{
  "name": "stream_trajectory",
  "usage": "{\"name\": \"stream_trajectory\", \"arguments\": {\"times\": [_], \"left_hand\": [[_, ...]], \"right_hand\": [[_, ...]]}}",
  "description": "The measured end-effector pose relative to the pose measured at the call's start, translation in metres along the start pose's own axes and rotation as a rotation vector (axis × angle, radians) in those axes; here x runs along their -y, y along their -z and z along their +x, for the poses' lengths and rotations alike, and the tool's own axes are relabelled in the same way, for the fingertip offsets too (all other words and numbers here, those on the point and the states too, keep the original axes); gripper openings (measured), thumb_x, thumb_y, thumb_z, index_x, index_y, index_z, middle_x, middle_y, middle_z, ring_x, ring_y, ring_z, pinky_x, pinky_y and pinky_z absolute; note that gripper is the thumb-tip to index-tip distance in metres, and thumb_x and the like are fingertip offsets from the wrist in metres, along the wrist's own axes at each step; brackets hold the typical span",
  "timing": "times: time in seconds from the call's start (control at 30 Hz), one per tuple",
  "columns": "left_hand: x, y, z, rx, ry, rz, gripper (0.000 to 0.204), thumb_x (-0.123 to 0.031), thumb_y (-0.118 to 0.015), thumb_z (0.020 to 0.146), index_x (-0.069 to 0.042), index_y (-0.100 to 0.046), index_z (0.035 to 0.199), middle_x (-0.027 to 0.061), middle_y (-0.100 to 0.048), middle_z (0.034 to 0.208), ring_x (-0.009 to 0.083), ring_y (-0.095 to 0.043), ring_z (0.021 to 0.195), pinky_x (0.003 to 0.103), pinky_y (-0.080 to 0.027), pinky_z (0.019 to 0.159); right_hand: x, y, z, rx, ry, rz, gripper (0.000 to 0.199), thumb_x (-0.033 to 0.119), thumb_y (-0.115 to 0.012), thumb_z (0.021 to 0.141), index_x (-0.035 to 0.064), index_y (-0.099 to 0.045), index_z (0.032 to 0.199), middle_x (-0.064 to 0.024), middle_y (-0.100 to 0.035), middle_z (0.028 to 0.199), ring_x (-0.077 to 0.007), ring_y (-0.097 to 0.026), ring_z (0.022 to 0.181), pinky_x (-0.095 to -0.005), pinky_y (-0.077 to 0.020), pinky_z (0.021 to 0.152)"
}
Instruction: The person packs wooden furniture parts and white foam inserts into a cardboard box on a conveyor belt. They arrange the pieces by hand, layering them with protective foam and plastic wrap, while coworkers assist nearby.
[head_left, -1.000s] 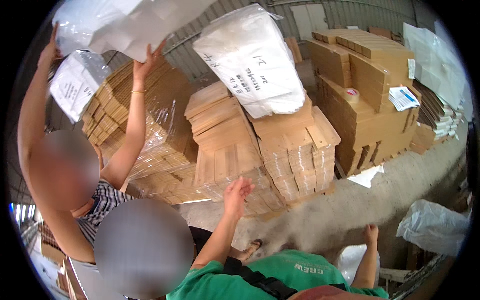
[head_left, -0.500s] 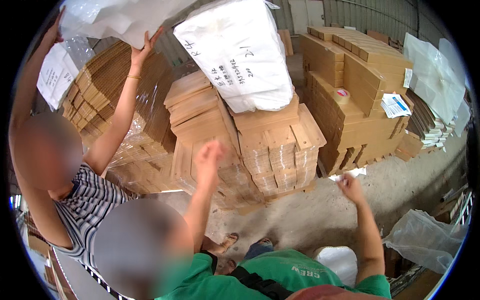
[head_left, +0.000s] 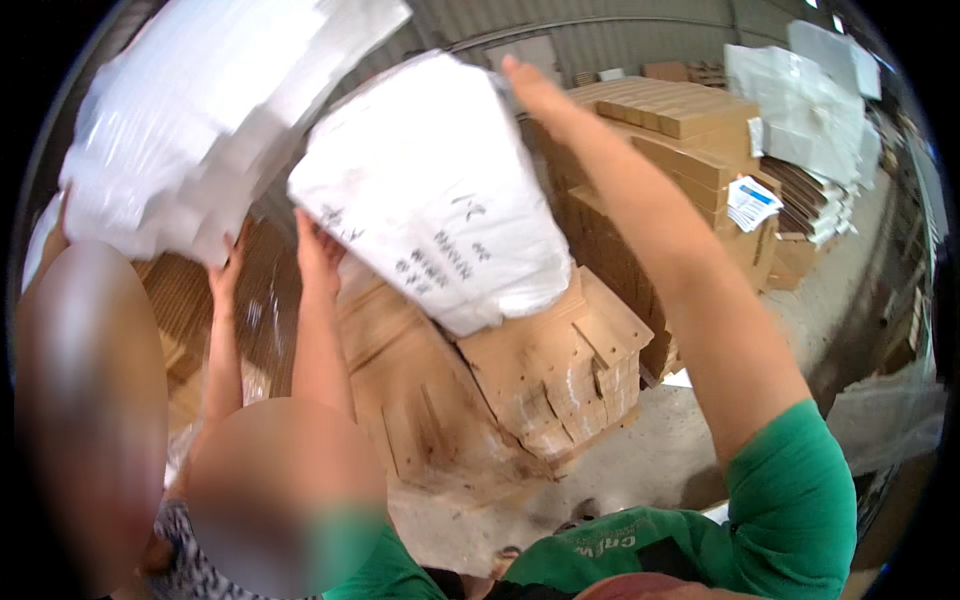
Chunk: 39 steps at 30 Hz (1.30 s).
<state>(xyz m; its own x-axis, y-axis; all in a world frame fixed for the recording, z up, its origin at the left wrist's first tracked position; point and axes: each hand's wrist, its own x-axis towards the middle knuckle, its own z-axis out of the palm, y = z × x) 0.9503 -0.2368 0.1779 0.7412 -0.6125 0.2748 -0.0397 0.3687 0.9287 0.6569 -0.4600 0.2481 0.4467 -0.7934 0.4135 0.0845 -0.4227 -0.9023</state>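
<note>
Both my arms were down low a sec ago, now they're up. My right hand (head_left: pixel 525 85) is at the top edge of the white sack (head_left: pixel 440 210) and my left hand (head_left: pixel 318 250) is against its lower left corner. Left fingers are spread flat on the fabric, pressing, not clenched. Right fingers lie stretched along the top corner; can't tell if the tips hook over behind it. The sack hasn't left its spot: it leans tilted on top of the stack of flat cardboard pieces (head_left: pixel 560 370), bottom edge on the stack's top, near its front edge. So I've got contact at 2 opposite corners but prob. no real grip yet, and the weight looks to be on the stack, not on me. Just left of my left hand, the co-worker's hand (head_left: pixel 228 272) is up too, under a second white bundle (head_left: pixel 190 120) held overhead. It has swung closer and now almost meets my sack's upper left side, so there's v. little room there. Behind the sack is a tall pallet of brown cartons (head_left: pixel 680 130) with a paper sheet (head_left: pixel 752 203) stuck on its side, and white plastic-wrapped goods (head_left: pixel 800 90) beyond that. A film-wrapped cardboard stack (head_left: pixel 260 310) crowds the left, near the co-worker. Concrete floor (head_left: pixel 640 470) shows btw. the stacks at right.
</note>
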Motion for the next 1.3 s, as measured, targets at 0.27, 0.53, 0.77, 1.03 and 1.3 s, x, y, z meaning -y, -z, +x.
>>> {"name": "stream_trajectory", "arguments": {"times": [0.27, 0.53, 0.77, 1.03, 1.3], "left_hand": [[0.046, -0.038, 0.124, 0.504, -0.036, -0.059, 0.075, -0.057, -0.046, 0.087, -0.005, -0.033, 0.139, 0.0132, -0.037, 0.142, 0.0275, -0.034, 0.130, 0.047, -0.026, 0.107], [0.012, -0.167, 0.111, 0.343, -0.383, 0.532, 0.071, -0.056, -0.039, 0.090, -0.005, -0.033, 0.139, 0.0136, -0.038, 0.140, 0.0288, -0.038, 0.127, 0.045, -0.031, 0.105], [0.098, -0.346, -0.097, 0.792, -0.496, 0.500, 0.069, -0.056, -0.032, 0.093, -0.004, -0.033, 0.139, 0.0140, -0.040, 0.139, 0.0300, -0.040, 0.124, 0.044, -0.035, 0.102], [0.284, -0.349, -0.482, 1.846, 0.690, 0.369, 0.069, -0.057, -0.025, 0.096, -0.004, -0.031, 0.140, 0.0138, -0.041, 0.137, 0.0298, -0.043, 0.123, 0.042, -0.038, 0.101], [0.333, -0.321, -0.621, 2.172, 1.109, 0.642, 0.076, -0.058, -0.038, 0.092, -0.005, -0.024, 0.143, 0.0122, -0.039, 0.139, 0.0255, -0.038, 0.127, 0.039, -0.031, 0.106]], "right_hand": [[-0.072, 0.006, -0.049, 0.302, 0.055, 0.886, 0.058, 0.047, -0.042, 0.095, 0.0060, -0.040, 0.136, -0.0127, -0.047, 0.131, -0.0238, -0.047, 0.119, -0.0410, -0.0415, 0.099], [-0.100, 0.109, -0.262, -0.150, 0.205, 1.221, 0.058, 0.050, -0.042, 0.093, 0.0099, -0.041, 0.135, -0.0092, -0.050, 0.128, -0.0228, -0.049, 0.115, -0.0379, -0.0411, 0.099], [-0.141, 0.196, -0.491, -0.644, 0.142, 1.283, 0.057, 0.049, -0.040, 0.094, 0.0095, -0.041, 0.135, -0.0093, -0.051, 0.128, -0.0235, -0.050, 0.115, -0.0382, -0.0412, 0.099], [-0.188, 0.161, -0.734, -1.236, 0.083, 1.458, 0.056, 0.048, -0.039, 0.095, 0.0090, -0.041, 0.135, -0.0094, -0.052, 0.127, -0.0244, -0.050, 0.115, -0.0385, -0.0413, 0.099], [-0.228, 0.036, -0.819, -1.940, -0.098, 1.384, 0.053, 0.046, -0.035, 0.096, 0.0080, -0.042, 0.133, -0.0096, -0.052, 0.128, -0.0262, -0.049, 0.117, -0.0403, -0.0408, 0.100]]}}
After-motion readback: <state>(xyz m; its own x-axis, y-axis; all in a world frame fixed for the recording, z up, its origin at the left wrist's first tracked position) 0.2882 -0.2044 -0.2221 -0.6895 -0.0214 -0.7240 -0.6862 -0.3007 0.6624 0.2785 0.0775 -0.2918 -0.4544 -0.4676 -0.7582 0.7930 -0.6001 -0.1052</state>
